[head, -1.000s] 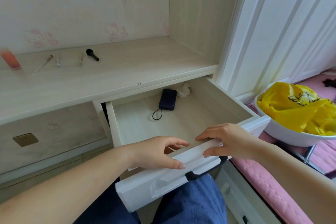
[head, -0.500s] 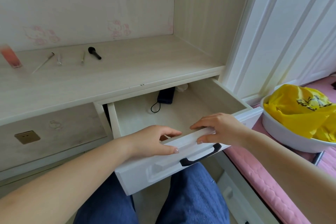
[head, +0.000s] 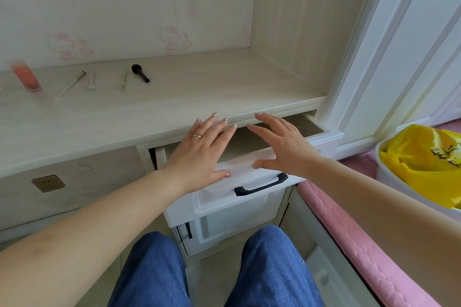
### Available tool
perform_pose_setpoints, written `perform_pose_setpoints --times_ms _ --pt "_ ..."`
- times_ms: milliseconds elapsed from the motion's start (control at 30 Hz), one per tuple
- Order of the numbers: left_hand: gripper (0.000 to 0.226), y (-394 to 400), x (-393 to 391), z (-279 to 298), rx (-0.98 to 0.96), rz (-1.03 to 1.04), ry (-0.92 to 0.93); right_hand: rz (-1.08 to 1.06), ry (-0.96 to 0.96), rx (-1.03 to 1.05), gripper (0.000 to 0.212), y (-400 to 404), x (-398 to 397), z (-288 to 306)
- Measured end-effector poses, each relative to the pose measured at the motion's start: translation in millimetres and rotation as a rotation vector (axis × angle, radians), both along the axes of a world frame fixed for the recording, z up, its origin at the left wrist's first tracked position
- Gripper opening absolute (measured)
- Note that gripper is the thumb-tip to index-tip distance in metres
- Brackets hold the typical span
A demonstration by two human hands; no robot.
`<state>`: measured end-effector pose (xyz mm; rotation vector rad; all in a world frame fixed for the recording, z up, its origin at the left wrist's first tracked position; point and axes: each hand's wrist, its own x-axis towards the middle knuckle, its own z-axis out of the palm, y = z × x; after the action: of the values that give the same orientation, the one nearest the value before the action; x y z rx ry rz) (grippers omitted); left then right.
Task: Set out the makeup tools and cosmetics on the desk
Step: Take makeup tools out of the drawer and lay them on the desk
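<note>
On the pale wood desk (head: pixel 174 97) lie a pink tube (head: pixel 25 78), a thin stick-like brush (head: pixel 71 85), two small pale tools (head: pixel 91 81) (head: pixel 123 83) and a short black brush (head: pixel 140 73), in a row at the back left. Below the desktop a white drawer (head: pixel 224 197) with a dark handle (head: pixel 260 186) stands a little way out. My left hand (head: pixel 199 152) and my right hand (head: pixel 282 144) lie flat with straight fingers over the drawer's front edge, thumbs on the white front. The drawer's contents are hidden.
A white bowl (head: pixel 385 177) holding a yellow plastic bag (head: pixel 424 157) sits at the right on a pink cushion (head: pixel 361 237). A brass socket plate (head: pixel 48 183) is set in the panel under the desk at left. Blue-jeaned knees are below.
The drawer has slid most of the way in under the desktop. Both hands went from curling over its front edge to lying flat with fingers straight. The dark pouch inside is now hidden.
</note>
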<state>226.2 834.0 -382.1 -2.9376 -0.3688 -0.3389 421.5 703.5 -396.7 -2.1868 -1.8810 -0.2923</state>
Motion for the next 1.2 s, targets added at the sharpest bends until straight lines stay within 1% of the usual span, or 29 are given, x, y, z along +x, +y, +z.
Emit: perform_pose_setpoints --times_ms 67,133,267,367,467,600,867,1033,1200 --pt "0.105 9.6 4.2 1.2 0.046 0.095 0.023 -0.012 -0.078 -0.028 0.094 13.4 -0.3 7.0" --pt "0.113 20.4 9.7 3.5 0.042 0.198 0.040 -0.038 -0.135 -0.077 0.099 27.6 3.2 12.4" --pt "0.129 39.9 13.8 8.4 -0.074 0.362 0.091 -0.061 -0.159 -0.152 0.103 45.0 10.4 16.7" --pt "0.131 51.3 11.0 11.7 -0.099 0.411 0.140 -0.038 -0.197 -0.156 0.101 53.7 15.8 15.2" --pt "0.125 56.6 11.0 11.7 -0.102 0.401 0.161 -0.078 -0.162 -0.127 0.099 58.4 19.1 10.4" --pt "0.113 56.1 14.2 9.5 -0.073 0.407 0.124 -0.132 -0.126 -0.023 0.093 62.8 18.8 -1.6" --pt "0.092 58.5 16.6 2.3 -0.029 0.430 0.087 -0.220 -0.215 0.181 0.080 73.2 12.3 -24.2" --pt "0.081 62.1 15.5 -2.2 -0.002 0.411 0.069 -0.228 -0.214 0.204 0.076 76.0 12.7 -28.2" --pt "0.079 62.3 15.8 -4.1 -0.001 0.406 0.036 -0.241 -0.221 0.227 0.075 77.9 13.0 -30.9"
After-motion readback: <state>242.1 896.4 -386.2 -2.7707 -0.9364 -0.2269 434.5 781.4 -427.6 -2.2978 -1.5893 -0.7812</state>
